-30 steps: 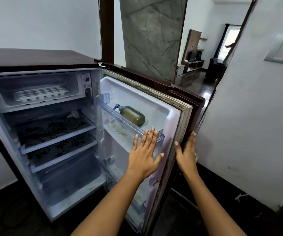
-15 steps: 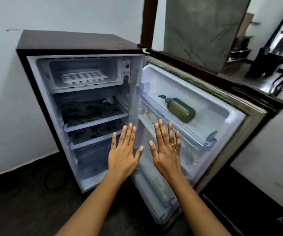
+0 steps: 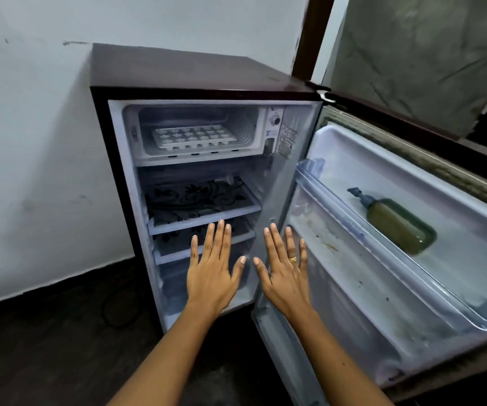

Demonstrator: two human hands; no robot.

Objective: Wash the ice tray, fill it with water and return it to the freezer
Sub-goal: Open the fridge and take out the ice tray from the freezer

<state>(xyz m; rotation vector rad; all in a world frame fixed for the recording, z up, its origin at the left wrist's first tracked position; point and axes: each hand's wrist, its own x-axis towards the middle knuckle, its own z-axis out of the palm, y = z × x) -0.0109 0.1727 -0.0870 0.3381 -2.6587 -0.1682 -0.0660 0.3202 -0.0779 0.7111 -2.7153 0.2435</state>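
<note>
The white plastic ice tray (image 3: 194, 137) lies flat on the floor of the freezer compartment (image 3: 245, 121) at the top of the small dark-maroon fridge (image 3: 178, 71), near that floor's front edge, with nothing touching it. I'd judge the job is at its very start: fetching the tray out. Both hands hover well below it, before the lower shelves. The left hand (image 3: 211, 269) and right hand (image 3: 284, 273) are flat, fingers spread, holding nothing. Next they need to rise to the compartment's mouth, take the tray by its near rim and draw it out level. A green pump bottle (image 3: 397, 227) lies in the open door's (image 3: 353, 159) top rack.
</note>
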